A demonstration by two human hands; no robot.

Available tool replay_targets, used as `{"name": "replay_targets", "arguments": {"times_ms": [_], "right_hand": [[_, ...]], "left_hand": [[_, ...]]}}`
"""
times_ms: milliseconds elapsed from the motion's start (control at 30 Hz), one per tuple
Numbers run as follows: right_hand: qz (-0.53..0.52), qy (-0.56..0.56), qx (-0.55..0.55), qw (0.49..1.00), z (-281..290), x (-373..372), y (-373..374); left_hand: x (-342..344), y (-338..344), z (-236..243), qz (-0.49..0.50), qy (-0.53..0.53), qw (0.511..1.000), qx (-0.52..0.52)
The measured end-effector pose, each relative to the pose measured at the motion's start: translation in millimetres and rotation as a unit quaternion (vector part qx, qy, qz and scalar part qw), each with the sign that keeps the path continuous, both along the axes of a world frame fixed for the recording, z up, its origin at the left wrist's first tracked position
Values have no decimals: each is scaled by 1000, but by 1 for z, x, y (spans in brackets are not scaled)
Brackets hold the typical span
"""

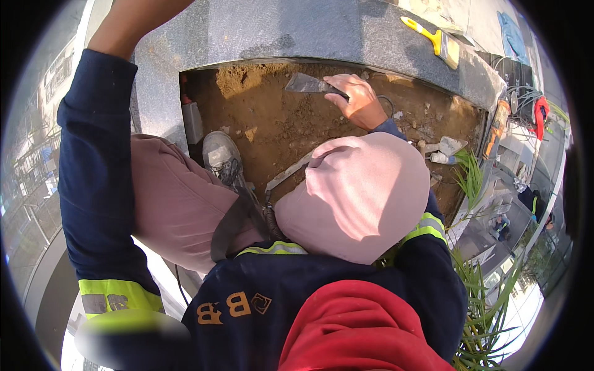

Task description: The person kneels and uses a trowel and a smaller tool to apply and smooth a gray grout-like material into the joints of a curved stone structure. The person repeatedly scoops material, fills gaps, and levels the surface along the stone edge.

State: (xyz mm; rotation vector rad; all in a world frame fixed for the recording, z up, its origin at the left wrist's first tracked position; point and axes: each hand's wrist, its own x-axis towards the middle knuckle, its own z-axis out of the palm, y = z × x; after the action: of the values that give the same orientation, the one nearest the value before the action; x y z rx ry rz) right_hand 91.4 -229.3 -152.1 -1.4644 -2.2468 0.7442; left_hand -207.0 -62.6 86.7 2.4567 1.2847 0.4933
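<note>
My left hand point(133, 21) is raised at the upper left, cut off by the top edge, so its fingers are hidden. In my right hand point(357, 102) is a putty knife point(302, 83) with a dark handle and a flat metal blade, held over a recessed bed of brown soil point(247, 111). Grey stone slabs point(235, 31) border the bed; a yellow-handled paintbrush point(442, 46) lies on them at the upper right. My shoe point(220, 154) stands in the soil at left, near a pale plastic piece point(192, 123) against the bed's edge.
A trowel point(450, 146) and small debris lie at the bed's right end. Beside it are an orange power tool point(497, 127), tangled cables, a red item point(540, 113), a blue cloth point(513, 40) and green leaves point(470, 176). People point(501, 229) appear small at far right, below.
</note>
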Motion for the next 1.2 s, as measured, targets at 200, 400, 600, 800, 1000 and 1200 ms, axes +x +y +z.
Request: {"name": "replay_targets", "arguments": {"times_ms": [200,400,600,800,1000,1200], "right_hand": [[157,-185,169,955,29,-63,99],[245,-174,200,933,14,-115,154],[263,-162,202,929,-3,-99,161],[229,-203,86,948,9,-47,150],[228,-216,135,940,14,9,140],[194,-313,115,922,10,38,135]], "left_hand": [[-7,10,-15,-64,-50,996,31],[-12,7,-4,67,-34,996,-45],[-15,12,-14,30,-22,999,13],[-16,11,-16,29,9,999,32],[-6,8,-13,23,7,1000,2],[-4,9,-20,44,-15,999,-28]]}}
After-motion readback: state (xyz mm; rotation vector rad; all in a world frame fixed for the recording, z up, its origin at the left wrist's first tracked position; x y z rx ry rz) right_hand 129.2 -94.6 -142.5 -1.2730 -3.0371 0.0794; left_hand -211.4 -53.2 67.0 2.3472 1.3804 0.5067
